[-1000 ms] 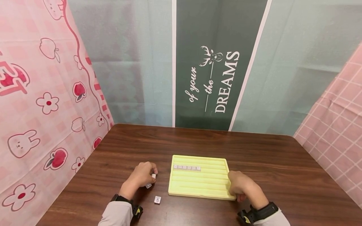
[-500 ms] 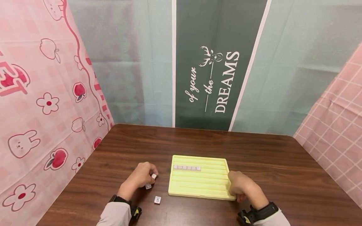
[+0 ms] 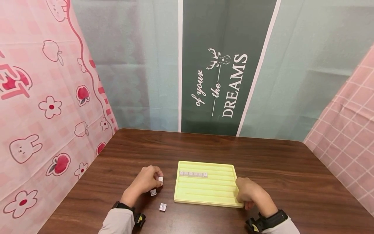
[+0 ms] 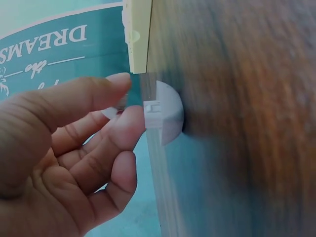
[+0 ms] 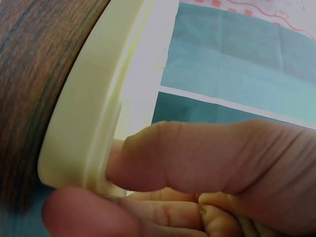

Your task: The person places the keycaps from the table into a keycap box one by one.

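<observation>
My left hand [image 3: 145,179] pinches a small white keycap [image 3: 160,179] between thumb and fingers, just left of the yellow tray [image 3: 208,197]. In the left wrist view that keycap is mostly hidden by the fingertips. Close below the hand lies a second keycap [image 3: 153,192], underside up; the left wrist view shows this keycap [image 4: 170,111] with its stem sticking out. A third keycap [image 3: 163,207] lies nearer the front, also underside up. At the tray's right end, my right hand [image 3: 251,191] grips the near corner, its thumb [image 5: 148,160] over the rim.
The tray has several long ridged rows; a line of several keycaps [image 3: 193,174] sits at the left of an upper row. Brown wooden table [image 3: 140,146] surrounds it. Printed cloths hang behind and at both sides, including a green panel [image 3: 216,29] with lettering.
The left hand has picked up the keycap, which tilts and rises slightly between its fingers. The keycap below it now shows fully. Right hand and tray have stayed put.
</observation>
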Action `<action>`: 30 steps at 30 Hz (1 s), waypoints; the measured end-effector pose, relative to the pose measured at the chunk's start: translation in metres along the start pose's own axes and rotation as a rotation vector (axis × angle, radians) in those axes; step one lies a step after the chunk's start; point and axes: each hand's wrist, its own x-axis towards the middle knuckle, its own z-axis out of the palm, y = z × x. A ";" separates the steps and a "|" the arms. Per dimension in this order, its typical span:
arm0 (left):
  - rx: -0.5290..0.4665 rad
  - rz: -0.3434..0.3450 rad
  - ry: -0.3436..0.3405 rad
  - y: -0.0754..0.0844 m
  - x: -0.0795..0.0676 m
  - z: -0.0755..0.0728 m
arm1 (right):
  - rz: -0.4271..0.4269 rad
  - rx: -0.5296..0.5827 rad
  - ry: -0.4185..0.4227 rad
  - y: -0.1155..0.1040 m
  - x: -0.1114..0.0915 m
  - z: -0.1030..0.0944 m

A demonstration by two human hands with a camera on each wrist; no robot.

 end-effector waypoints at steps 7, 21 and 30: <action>-0.031 -0.001 -0.004 0.004 0.002 0.000 | 0.002 0.015 0.001 0.001 0.000 0.000; -0.087 -0.023 -0.020 0.007 0.005 0.006 | 0.042 0.067 0.029 0.003 0.000 0.001; -0.065 -0.006 -0.033 0.016 0.013 0.013 | 0.062 0.043 0.014 0.003 0.001 -0.001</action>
